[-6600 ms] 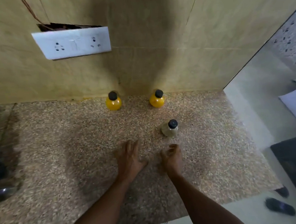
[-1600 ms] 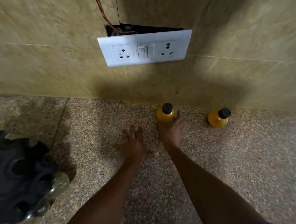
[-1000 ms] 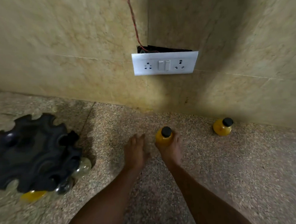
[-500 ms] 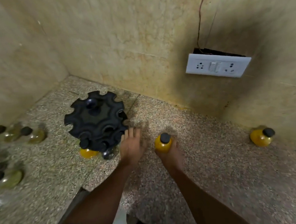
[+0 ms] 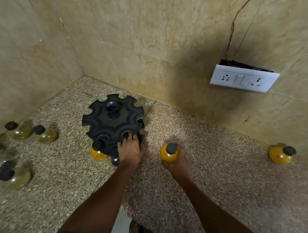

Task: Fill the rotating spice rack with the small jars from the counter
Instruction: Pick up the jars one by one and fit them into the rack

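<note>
A black rotating spice rack point(image 5: 112, 121) with notched tiers stands in the counter's corner. My left hand point(image 5: 129, 150) grips its lower front edge, fingers curled into the rack. A yellow jar point(image 5: 97, 153) and a dark-capped jar point(image 5: 115, 160) sit in its bottom tier. My right hand point(image 5: 176, 162) is closed around a yellow jar with a black cap point(image 5: 169, 153), held just right of the rack. Another yellow jar point(image 5: 281, 154) stands by the wall at far right. Several pale jars point(image 5: 44, 134) stand on the counter at left.
A white switch and socket plate point(image 5: 243, 78) hangs loose on the tiled wall, with a wire running up from it. The speckled granite counter point(image 5: 226, 184) ends at a front edge near my arms. Walls close the corner behind and left of the rack.
My left hand has moved forward and taken hold of the rack's lower edge. My right hand has carried the yellow jar closer to the rack. My view has swung left.
</note>
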